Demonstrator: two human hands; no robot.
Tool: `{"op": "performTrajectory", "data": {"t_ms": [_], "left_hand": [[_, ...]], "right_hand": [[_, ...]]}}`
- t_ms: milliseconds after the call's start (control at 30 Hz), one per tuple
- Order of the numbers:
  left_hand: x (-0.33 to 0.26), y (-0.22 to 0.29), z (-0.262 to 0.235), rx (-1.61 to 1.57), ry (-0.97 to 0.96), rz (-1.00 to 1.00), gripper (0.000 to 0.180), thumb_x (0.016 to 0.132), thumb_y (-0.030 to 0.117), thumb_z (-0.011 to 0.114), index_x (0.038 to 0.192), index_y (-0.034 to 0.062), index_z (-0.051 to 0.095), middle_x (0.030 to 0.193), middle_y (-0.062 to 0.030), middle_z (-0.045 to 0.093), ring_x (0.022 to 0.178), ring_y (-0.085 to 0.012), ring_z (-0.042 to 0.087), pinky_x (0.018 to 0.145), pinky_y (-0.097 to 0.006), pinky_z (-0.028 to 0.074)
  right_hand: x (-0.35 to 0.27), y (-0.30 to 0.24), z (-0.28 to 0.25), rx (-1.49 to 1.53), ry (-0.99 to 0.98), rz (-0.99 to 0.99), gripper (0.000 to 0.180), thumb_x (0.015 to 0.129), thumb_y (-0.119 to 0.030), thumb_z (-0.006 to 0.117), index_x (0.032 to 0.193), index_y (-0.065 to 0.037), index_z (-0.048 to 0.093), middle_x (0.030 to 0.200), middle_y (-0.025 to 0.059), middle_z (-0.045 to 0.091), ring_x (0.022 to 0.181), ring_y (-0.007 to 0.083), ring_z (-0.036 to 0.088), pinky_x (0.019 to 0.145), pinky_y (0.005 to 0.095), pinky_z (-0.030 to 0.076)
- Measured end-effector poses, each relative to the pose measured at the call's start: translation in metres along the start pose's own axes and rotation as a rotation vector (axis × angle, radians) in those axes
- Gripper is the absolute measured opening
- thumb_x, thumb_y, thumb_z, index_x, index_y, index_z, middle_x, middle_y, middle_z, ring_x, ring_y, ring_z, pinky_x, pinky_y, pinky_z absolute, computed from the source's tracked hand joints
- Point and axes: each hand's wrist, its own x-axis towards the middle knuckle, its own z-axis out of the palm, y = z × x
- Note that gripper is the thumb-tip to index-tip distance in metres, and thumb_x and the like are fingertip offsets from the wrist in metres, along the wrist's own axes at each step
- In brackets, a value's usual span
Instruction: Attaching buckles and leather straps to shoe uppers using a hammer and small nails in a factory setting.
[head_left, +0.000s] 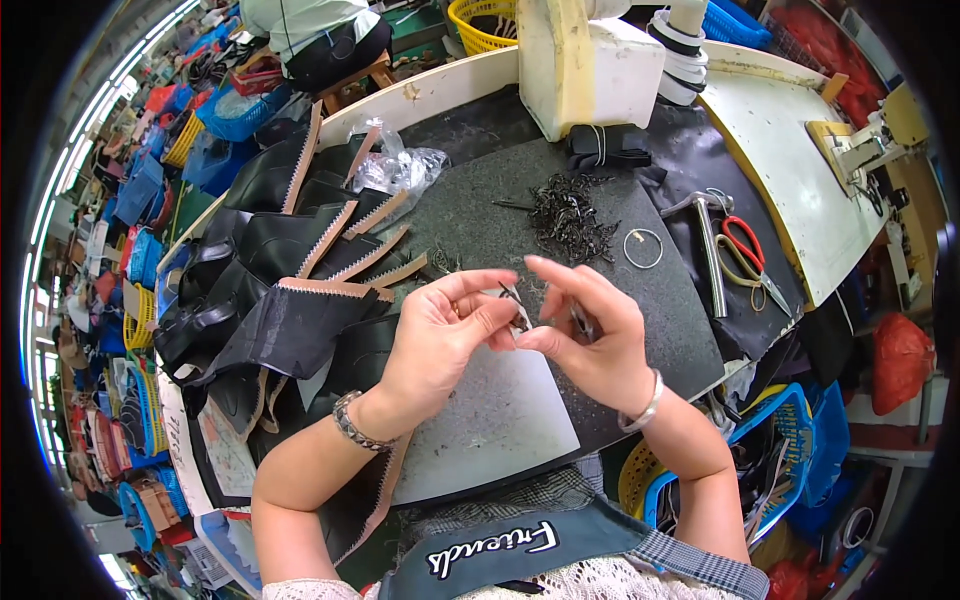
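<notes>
Left hand [440, 330] and right hand [590, 335] meet above the near part of the bench [780, 170], fingertips pinched together on a small dark metal clip [517, 305]; the right hand seems to hold a second small piece lower in the palm, too small to tell for sure. Both wrists wear bracelets.

Directly under the hands: a pale grey sheet [500, 420] lying on a dark speckled mat [470, 215]. To the left, touching the mat's edge, a heap of black cut pieces with tan zigzag-edged strips [290, 270], fanned and overlapping; it crowds the left hand's side.

Beyond the hands, mid-mat: a loose pile of dark clips [570, 215], with a thin wire ring [643, 248] just beside it. Right of that, a hammer [708, 250] and red-handled scissors [745, 255] lie on black cloth. A crumpled clear plastic bag [400, 165] sits at far left of the mat.

Far edge: a cream machine body [590, 65] stands upright, blocking the back. Open room remains on the mat between the hands and the clip pile. Baskets hang below the bench's right edge.
</notes>
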Motion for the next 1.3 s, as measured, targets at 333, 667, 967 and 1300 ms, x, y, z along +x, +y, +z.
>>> {"op": "performTrajectory", "data": {"t_ms": [333,667,967,1300], "left_hand": [[-0.011,0.001,-0.005,0.042,-0.151,-0.199,0.012,0.091,0.003,0.066,0.100,-0.0044,0.068,0.087,-0.0103,0.071,0.075,-0.0140,0.069,0.071,-0.026,0.057],[-0.007,0.009,0.003,0.118,-0.283,-0.359,0.014,0.090,0.007,0.069,0.099,-0.0036,0.069,0.084,-0.0088,0.071,0.069,-0.0121,0.067,0.067,-0.025,0.056],[0.074,-0.003,-0.087,1.278,0.228,0.248,0.040,0.073,0.004,0.079,0.110,-0.0034,0.066,0.091,-0.0154,0.070,0.080,-0.0209,0.068,0.073,-0.031,0.055],[0.064,0.025,-0.060,0.532,0.248,0.281,0.009,0.084,0.000,0.072,0.093,-0.0037,0.072,0.083,-0.0067,0.072,0.072,-0.0111,0.067,0.066,-0.022,0.054]], "right_hand": [[-0.008,0.007,-0.021,0.043,-0.338,-0.026,0.039,0.073,-0.004,0.082,0.111,-0.006,0.072,0.082,0.0046,0.062,0.068,0.0111,0.057,0.056,0.0250,0.045],[-0.003,0.003,-0.015,0.030,-0.318,-0.169,0.020,0.070,-0.006,0.084,0.086,-0.004,0.071,0.071,0.0053,0.063,0.061,0.0137,0.062,0.052,0.0250,0.045],[0.044,0.053,-0.025,-0.485,0.223,-0.105,0.014,0.076,-0.010,0.082,0.082,-0.002,0.072,0.069,0.0065,0.063,0.056,0.0148,0.057,0.051,0.0266,0.043],[0.033,0.060,-0.030,-0.547,0.162,0.007,0.036,0.083,-0.020,0.078,0.112,-0.002,0.068,0.080,0.0090,0.062,0.062,0.0207,0.061,0.056,0.0295,0.047]]}}
